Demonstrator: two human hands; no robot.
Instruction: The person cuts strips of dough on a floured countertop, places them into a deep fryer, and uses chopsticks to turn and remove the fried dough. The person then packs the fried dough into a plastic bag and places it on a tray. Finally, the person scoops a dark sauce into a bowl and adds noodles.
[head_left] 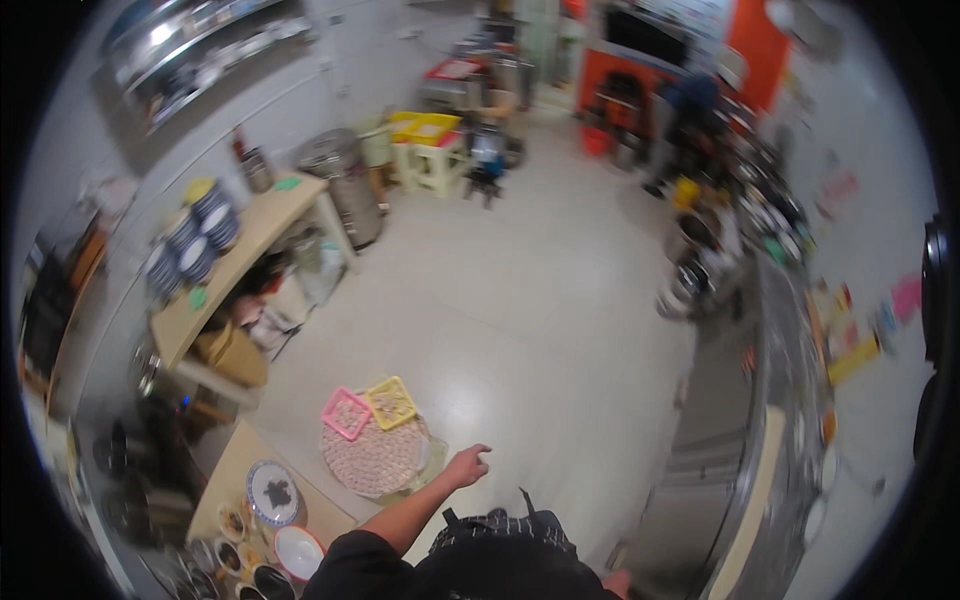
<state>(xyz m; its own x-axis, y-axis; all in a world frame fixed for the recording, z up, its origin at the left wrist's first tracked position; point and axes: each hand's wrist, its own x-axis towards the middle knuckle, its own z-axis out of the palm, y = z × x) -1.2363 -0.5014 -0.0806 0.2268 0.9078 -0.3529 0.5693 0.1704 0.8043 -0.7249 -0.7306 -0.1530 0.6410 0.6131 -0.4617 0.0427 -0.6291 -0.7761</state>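
My left hand (468, 466) reaches forward over the floor, its fingers loosely apart and nothing in them. Just left of it sits a round tray (372, 462) covered with rows of small pale pieces, which look like dumplings. On the tray's far edge rest a pink basket (346, 413) and a yellow basket (391, 402), both with small pale pieces inside. Only a bit of my right hand (617, 583) shows at the lower edge beside my body, and its fingers are hidden.
At the near left stands a table (318, 490) with a plate, bowls and small dishes. A wooden bench (262, 240) holds stacked bowls. Steel counters (705, 450) run along the right. Farther back, a person (685, 110) bends beside cookware.
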